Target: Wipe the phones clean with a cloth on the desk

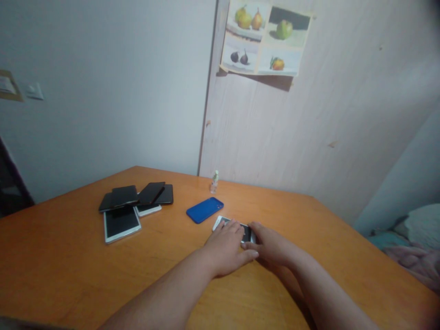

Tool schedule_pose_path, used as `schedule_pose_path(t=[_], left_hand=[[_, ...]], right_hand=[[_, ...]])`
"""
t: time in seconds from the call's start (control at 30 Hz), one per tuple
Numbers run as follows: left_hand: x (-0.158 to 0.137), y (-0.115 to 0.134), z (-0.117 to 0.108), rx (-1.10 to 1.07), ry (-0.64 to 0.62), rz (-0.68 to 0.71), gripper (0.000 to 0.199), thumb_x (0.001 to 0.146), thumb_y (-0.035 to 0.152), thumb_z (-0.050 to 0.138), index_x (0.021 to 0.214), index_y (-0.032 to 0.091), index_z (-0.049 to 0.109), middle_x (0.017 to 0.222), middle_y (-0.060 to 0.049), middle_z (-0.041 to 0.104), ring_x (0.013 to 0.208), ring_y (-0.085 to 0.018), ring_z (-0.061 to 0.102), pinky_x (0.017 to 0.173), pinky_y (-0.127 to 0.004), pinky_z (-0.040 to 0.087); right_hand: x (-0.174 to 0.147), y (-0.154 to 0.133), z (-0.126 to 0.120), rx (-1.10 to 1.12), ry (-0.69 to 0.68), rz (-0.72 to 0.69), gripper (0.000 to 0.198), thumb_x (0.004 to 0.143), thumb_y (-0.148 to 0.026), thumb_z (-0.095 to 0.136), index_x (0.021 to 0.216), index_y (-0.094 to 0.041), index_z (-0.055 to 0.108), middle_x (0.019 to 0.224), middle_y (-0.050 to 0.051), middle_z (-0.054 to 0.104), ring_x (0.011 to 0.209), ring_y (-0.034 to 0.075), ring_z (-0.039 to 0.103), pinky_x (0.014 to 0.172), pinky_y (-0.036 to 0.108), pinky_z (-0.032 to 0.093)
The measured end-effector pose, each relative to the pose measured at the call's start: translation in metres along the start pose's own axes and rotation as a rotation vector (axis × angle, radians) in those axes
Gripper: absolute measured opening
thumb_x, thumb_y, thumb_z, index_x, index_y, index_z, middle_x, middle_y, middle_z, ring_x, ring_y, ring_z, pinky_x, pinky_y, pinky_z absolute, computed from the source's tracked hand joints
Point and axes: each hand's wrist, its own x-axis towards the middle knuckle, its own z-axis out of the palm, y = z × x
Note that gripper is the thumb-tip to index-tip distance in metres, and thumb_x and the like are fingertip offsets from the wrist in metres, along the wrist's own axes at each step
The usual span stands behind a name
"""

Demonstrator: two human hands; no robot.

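Note:
A white smartphone (246, 233) with a dark screen lies on the orange wooden table. My left hand (223, 247) rests across it, fingers stretched out over the screen and thumb pointing right. At the phone's right end, my right hand (270, 243) holds it between thumb and fingers. Much of the screen is hidden beneath the left hand. Just beyond the phone lies a blue phone case (205, 210), its camera cutout toward the right. Behind that case stands a small clear bottle (214, 182) with a pale cap.
To the left, several dark devices or cases (124, 195) are heaped together, overlapping a white tablet (122, 224) and another white device (149, 209). The table (68, 256) meets a wall at the back. A fruit print (259, 50) hangs above. Bedding (417, 243) shows at right.

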Motion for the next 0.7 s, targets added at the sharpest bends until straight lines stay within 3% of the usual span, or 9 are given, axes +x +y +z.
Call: schedule_pose_path(t=[0.2,0.5,0.7], left_hand=[[-0.0002,0.0047,-0.0026,-0.023,-0.012,0.082,0.057,0.091,0.064,0.048,0.124,0.019,0.059,0.145,-0.015,0.053,0.139,-0.034,0.043,0.117,-0.055,0.029],[0.0022,0.0005,-0.0004,-0.01,-0.01,-0.038,0.062,0.091,0.067,0.046,0.129,0.019,0.056,0.148,-0.014,0.05,0.144,-0.035,0.035,0.119,-0.058,0.02],[0.0,-0.0003,0.0003,-0.02,0.032,0.016,0.062,0.086,0.067,0.052,0.123,0.017,0.059,0.145,-0.017,0.052,0.138,-0.035,0.044,0.115,-0.051,0.032]], right_hand=[[0.0002,0.0031,0.0011,0.017,-0.002,-0.018,0.036,0.083,-0.044,0.065,0.108,-0.019,0.06,0.106,0.01,0.066,0.092,0.024,0.061,0.073,0.029,0.039],[-0.0011,-0.0018,-0.0016,-0.011,0.002,-0.004,0.036,0.083,-0.042,0.064,0.108,-0.018,0.059,0.11,0.013,0.066,0.094,0.025,0.062,0.072,0.03,0.039],[-0.0022,-0.0027,-0.0017,0.006,0.005,-0.006,0.034,0.082,-0.043,0.065,0.104,-0.018,0.059,0.106,0.012,0.067,0.088,0.023,0.061,0.069,0.029,0.038]])
